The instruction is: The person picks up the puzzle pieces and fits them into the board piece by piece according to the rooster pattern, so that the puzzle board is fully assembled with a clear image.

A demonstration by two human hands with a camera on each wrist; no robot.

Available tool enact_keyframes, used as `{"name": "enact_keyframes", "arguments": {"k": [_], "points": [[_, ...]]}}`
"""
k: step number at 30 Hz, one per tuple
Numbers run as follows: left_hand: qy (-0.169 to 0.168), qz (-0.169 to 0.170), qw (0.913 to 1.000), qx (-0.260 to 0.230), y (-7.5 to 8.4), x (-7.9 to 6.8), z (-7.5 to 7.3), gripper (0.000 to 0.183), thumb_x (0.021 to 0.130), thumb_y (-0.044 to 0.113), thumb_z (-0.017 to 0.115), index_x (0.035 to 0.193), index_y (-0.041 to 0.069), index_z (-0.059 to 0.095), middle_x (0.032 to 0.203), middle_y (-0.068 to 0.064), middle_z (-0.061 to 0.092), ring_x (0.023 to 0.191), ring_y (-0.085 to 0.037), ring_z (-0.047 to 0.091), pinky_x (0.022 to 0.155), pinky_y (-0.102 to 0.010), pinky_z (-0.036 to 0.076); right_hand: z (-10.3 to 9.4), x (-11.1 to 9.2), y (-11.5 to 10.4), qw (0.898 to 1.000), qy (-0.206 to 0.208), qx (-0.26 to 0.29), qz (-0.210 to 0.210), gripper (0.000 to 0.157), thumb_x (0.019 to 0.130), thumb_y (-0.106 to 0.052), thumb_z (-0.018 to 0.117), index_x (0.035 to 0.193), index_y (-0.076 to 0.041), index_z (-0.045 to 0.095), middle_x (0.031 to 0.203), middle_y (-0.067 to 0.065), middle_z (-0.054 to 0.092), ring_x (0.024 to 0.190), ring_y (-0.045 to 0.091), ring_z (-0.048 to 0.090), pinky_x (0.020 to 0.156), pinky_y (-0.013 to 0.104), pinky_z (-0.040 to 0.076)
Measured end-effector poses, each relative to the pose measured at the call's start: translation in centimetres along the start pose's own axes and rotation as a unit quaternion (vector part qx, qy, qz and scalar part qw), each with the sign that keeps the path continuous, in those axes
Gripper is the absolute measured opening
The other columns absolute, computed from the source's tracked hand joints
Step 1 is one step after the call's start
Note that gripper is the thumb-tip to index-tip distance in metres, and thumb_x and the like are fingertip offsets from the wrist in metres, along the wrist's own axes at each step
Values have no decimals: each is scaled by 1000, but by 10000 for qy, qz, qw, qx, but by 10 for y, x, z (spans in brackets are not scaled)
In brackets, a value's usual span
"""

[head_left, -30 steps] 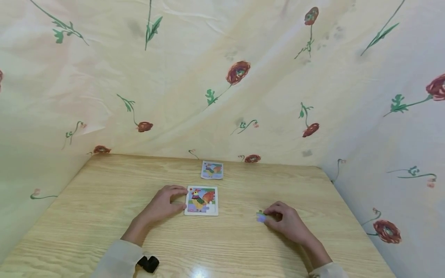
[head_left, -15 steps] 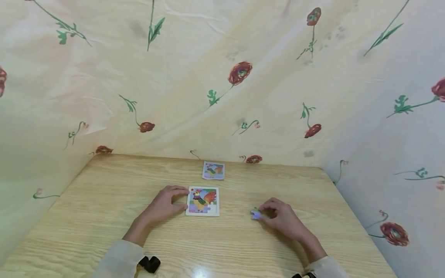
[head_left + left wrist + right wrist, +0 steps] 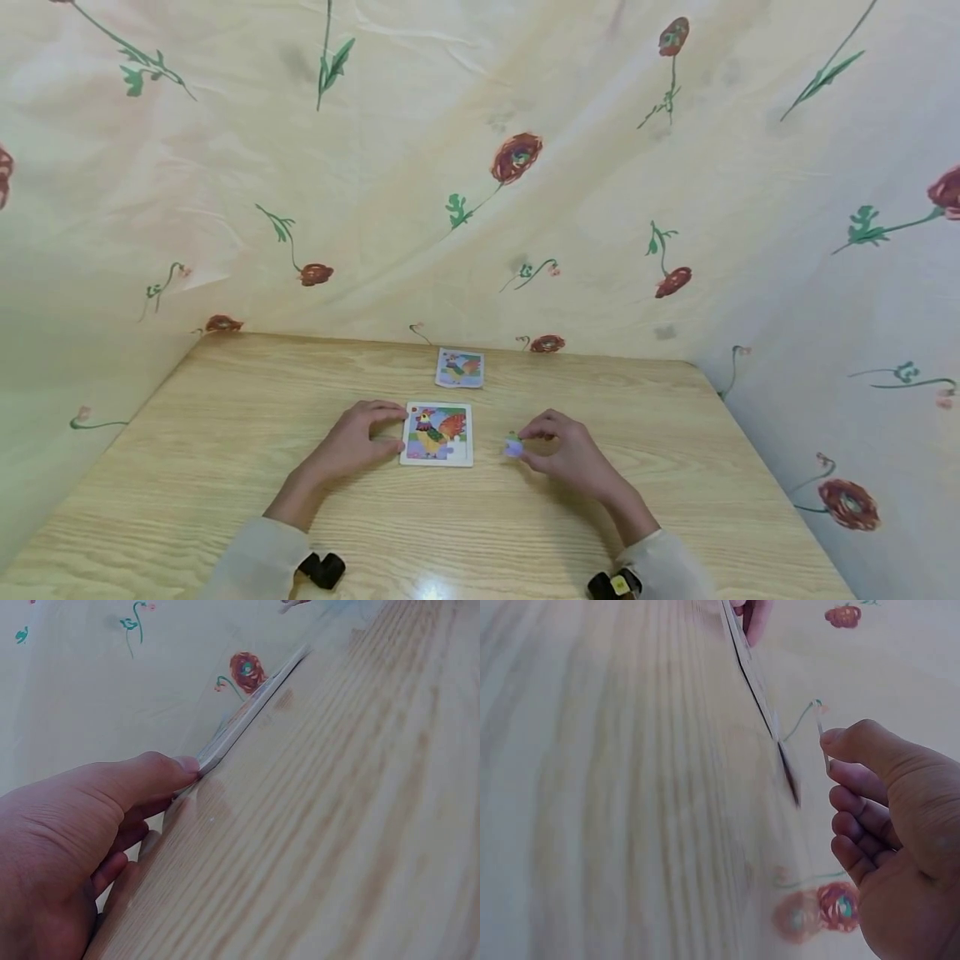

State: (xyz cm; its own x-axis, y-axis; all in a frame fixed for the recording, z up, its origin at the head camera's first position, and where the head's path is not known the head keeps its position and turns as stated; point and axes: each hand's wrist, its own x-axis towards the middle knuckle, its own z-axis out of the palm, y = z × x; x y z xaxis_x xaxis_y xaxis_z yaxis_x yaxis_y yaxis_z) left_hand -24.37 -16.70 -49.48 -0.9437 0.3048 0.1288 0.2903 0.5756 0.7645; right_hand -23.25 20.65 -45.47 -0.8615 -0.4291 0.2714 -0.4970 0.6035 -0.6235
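A square jigsaw puzzle (image 3: 437, 434) with a rooster picture and white frame lies on the table in the head view; a white gap shows at its lower right. My left hand (image 3: 358, 437) holds its left edge, fingers at the upper part and thumb near the lower corner. The left wrist view shows the left thumb (image 3: 169, 774) against the frame's corner. To the right of the puzzle, my right hand (image 3: 568, 452) pinches a lilac and green puzzle piece (image 3: 513, 445). In the right wrist view that piece (image 3: 823, 742) appears edge-on between thumb and fingers, above the table.
A small picture card (image 3: 460, 368) with the same rooster lies behind the puzzle. The wooden table (image 3: 247, 392) meets a flowered cloth (image 3: 375, 183) at the back and sides. Black wrist devices show near both cuffs, such as the left one (image 3: 324, 570).
My right hand has moved left, carrying the puzzle piece toward the puzzle. The left hand and the puzzle have stayed in place.
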Motion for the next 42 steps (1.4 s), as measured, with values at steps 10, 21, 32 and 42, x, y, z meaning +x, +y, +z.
{"name": "enact_keyframes", "arguments": {"k": [10,21,32,42], "points": [[30,-73,10000,-29,4,1,-2,47,90,25,80,135,18,70,146,-3,61,142,-34,47,119,-60,37,21,23,-15,9997,-213,86,-130,16,87,-17,83,102,-14,79,103,0,70,98,18,65,86,32,57],[62,77,9999,64,-2,3,-1,46,90,26,80,134,18,70,144,-4,62,141,-36,48,118,-61,38,46,40,-25,9967,-726,295,209,15,89,-19,81,103,-14,79,105,-5,68,104,13,63,93,30,55],[69,34,10000,13,0,3,-1,46,91,26,79,135,18,70,145,-3,61,142,-35,47,117,-62,38,56,48,-28,9955,-908,37,253,18,88,-19,82,104,-10,79,104,-1,67,94,12,56,80,23,48],[73,-23,10000,-38,-1,4,1,45,90,25,79,134,18,70,145,-3,61,142,-34,47,118,-60,38,55,47,-29,9958,-869,5,277,20,89,-19,82,105,-9,80,103,0,68,93,12,57,80,23,48]]}}
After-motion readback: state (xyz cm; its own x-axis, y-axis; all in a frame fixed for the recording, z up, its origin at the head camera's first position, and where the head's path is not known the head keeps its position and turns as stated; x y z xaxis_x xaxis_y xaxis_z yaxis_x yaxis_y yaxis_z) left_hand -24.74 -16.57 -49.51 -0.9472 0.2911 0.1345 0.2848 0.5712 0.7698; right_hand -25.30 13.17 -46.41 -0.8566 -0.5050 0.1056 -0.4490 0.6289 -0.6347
